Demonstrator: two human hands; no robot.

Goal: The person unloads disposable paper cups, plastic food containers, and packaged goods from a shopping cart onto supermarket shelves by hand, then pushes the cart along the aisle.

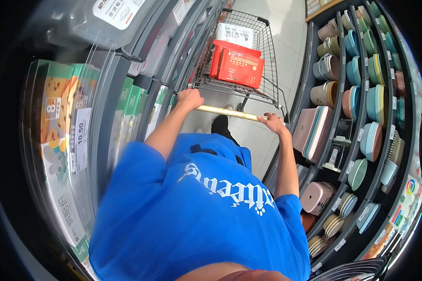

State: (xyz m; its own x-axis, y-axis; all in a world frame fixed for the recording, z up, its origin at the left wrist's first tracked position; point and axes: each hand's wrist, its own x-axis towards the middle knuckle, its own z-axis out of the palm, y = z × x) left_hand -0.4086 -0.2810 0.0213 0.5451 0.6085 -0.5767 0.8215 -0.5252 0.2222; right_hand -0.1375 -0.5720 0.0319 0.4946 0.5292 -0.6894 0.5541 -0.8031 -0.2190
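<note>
Both hands are on the yellowish handle bar (229, 112) of a wire shopping cart (272, 61). My left hand (190, 99) is closed around the bar's left end. Near the right end, my right hand (273, 123) has its fingers curled over the bar. Inside the cart basket lie red packages (240, 68) with pale print, and behind them a white package (235, 35) with dark markings.
Shelves on the left hold clear plastic boxes (119, 21), green-edged cartons (58, 126) and a price tag (81, 139) reading 10.50. On the right, shelves carry stacked bowls (375, 105) and pink trays (309, 131). Light floor tiles (286, 61) run between them.
</note>
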